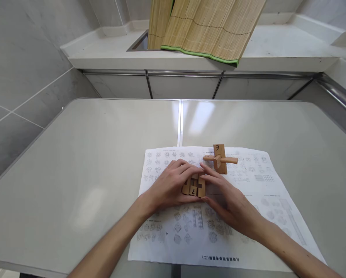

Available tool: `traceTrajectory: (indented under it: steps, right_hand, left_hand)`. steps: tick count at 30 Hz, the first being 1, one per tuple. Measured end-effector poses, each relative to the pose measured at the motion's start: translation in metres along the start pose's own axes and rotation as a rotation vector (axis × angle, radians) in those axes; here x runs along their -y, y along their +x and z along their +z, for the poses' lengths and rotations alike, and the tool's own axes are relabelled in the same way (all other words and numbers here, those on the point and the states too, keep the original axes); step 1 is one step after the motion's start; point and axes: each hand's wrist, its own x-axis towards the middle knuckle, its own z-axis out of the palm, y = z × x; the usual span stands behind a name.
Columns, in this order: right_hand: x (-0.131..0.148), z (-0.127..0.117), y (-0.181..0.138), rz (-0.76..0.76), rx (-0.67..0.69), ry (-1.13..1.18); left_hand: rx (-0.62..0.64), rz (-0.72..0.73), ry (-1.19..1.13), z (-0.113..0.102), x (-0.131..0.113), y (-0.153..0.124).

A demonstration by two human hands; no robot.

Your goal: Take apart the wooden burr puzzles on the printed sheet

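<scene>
A bundle of notched wooden puzzle blocks [194, 186], one marked with a 3, rests on a printed instruction sheet [248, 224]. My left hand [173, 183] curls over the bundle's left side and top. My right hand [225, 197] closes on its right side, fingertips meeting the left hand's above the blocks. Just beyond the hands stands a partly assembled wooden cross [220, 158], an upright numbered block with a thin bar through it, untouched.
The sheet lies on a grey table [89, 162] with a centre seam. Behind it runs a white counter [277, 50] with a rolled-out bamboo mat [207, 27] leaning over a sink opening. Tiled wall stands at left.
</scene>
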Motion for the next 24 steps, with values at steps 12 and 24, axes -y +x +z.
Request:
traceTrajectory:
  steps: [12,24]
  right_hand:
    - [0.002,0.0,0.0,-0.003,-0.011,-0.017]
    - [0.008,-0.01,0.005,0.247,-0.022,0.392]
  left_hand:
    - [-0.265,-0.295,0.424,-0.02,0.027,-0.006]
    - [-0.476,-0.624,0.495,-0.021,0.024,-0.004]
